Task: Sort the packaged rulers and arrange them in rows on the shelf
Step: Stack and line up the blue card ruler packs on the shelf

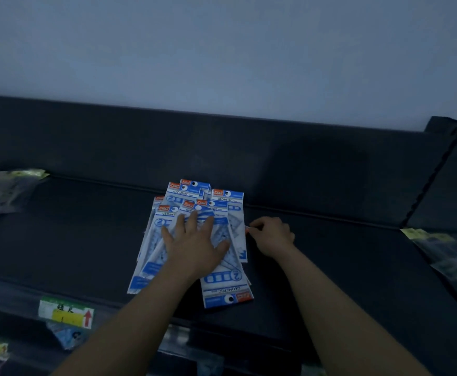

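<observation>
The left hand (194, 240) lies flat, palm down, on top of the packaged rulers (222, 283). Its fingers are straight and spread wide, and they press on the blue-and-white packets rather than curling round any of them.

The right hand (272, 236) sits just beside the left, at the pile's right edge. Its fingers are curled in, and the thumb and forefinger tips meet on a small reddish bit at that edge. Whether that bit is the corner of a packet, and so whether this hand truly holds anything, I cannot tell.

The packaged rulers form a loose, fanned heap on the dark shelf (330, 267), mostly under and beyond the left hand. Several packets reach past its fingertips toward the shelf's back panel (222, 147), with their red-logo headers at the far end. One packet is turned the other way, with its header near the left wrist on the thumb side. A few packets splay out on the little-finger side of the left hand. The rightmost packet lies between the two hands, touching the right hand's fingertips.

Well apart from the left hand, on its outer side, lies a clear bag (2, 194) of goods. More clear bags (450, 256) lie well beyond the right hand. A price label (66, 313) with a yellow patch and a red arrow sits on the shelf's front lip, nearer the body than the left forearm.
</observation>
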Available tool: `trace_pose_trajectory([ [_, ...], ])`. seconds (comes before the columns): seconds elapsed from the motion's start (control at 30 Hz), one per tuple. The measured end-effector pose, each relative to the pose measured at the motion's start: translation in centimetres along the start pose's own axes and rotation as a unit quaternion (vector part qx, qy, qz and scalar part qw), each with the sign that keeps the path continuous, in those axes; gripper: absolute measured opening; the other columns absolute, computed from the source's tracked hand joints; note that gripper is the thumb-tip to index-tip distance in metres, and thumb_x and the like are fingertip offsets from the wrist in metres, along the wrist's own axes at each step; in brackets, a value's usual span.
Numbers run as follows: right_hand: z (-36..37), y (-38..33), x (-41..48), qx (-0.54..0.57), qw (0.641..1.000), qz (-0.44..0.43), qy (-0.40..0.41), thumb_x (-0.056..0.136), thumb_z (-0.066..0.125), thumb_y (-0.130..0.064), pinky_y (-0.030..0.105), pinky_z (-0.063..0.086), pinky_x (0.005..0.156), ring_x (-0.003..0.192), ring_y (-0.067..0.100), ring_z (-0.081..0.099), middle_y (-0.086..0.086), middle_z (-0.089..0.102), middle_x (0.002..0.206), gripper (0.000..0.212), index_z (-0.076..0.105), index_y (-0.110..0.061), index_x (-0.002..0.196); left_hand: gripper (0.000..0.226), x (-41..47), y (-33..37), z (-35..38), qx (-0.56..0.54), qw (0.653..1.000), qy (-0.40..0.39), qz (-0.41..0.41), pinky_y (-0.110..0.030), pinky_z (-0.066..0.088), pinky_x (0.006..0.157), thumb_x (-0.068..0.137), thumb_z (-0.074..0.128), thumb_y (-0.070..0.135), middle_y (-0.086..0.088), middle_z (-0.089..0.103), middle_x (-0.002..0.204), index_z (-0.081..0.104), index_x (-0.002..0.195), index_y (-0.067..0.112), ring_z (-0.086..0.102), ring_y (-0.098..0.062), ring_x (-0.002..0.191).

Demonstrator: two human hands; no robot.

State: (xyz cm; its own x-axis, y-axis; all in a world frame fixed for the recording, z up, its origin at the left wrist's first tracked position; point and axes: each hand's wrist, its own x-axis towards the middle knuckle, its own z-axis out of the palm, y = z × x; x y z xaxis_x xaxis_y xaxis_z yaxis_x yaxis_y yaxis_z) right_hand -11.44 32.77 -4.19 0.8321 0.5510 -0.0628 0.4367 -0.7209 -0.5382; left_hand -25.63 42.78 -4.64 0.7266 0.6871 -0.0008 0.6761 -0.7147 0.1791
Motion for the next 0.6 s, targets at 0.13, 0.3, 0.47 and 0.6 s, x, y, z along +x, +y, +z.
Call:
trace_pose_trajectory([
  [0.13, 1.0, -0.2, 1.4, -0.034, 0.999, -0.009, -0.017, 0.094, 0.05, -0.042, 0.039, 0.034, 0.101, 0.122, 0.028, 0.044, 0.004, 0.052, 0.129, 0.031, 0.067, -0.025, 0.112, 0.077, -0.2, 0.1, 0.3, 0.013, 1.0, 0.005, -0.003, -0.062, -0.008, 0.113, 0.089, 0.024, 0.072, 0.001, -0.011, 0.162, 0.001, 0.153, 0.036, -0.014, -0.029, 0.147],
  [0.3, -0.7, 2.4, 2.0, 0.046, 0.999, -0.009, 0.015, 0.088, 0.054, -0.021, 0.03, 0.047, 0.079, 0.097, 0.034, 0.062, 0.022, 0.066, 0.105, 0.029, 0.07, 0.001, 0.096, 0.076, -0.3, 0.3, 0.3, 0.023, 1.0, -0.004, -0.003, -0.063, -0.007, 0.113, 0.089, 0.022, 0.072, 0.001, -0.011, 0.162, -0.001, 0.153, 0.036, -0.013, -0.028, 0.148],
  [0.47, -5.9, 9.4, 0.1, 0.021, 0.997, 0.057, 0.048, 0.09, 0.059, -0.025, 0.038, 0.05, 0.085, 0.099, 0.034, 0.06, 0.023, 0.061, 0.112, 0.031, 0.065, 0.004, 0.101, 0.07, -0.4, 1.5, 0.3, 0.049, 0.999, 0.003, -0.014, -0.063, -0.006, 0.114, 0.093, 0.026, 0.063, -0.004, -0.005, 0.162, 0.007, 0.153, 0.031, -0.011, -0.029, 0.148],
  [0.6, -8.9, 12.1, -1.9, 0.025, 0.997, 0.063, 0.043, 0.089, 0.062, -0.014, 0.038, 0.049, 0.074, 0.086, 0.03, 0.063, 0.026, 0.067, 0.101, 0.025, 0.067, 0.01, 0.092, 0.062, -0.4, 5.4, 0.3, 0.037, 0.998, 0.035, 0.047, -0.061, -0.005, 0.113, 0.096, 0.033, 0.053, -0.001, 0.004, 0.162, 0.018, 0.151, 0.029, -0.007, -0.026, 0.148],
])
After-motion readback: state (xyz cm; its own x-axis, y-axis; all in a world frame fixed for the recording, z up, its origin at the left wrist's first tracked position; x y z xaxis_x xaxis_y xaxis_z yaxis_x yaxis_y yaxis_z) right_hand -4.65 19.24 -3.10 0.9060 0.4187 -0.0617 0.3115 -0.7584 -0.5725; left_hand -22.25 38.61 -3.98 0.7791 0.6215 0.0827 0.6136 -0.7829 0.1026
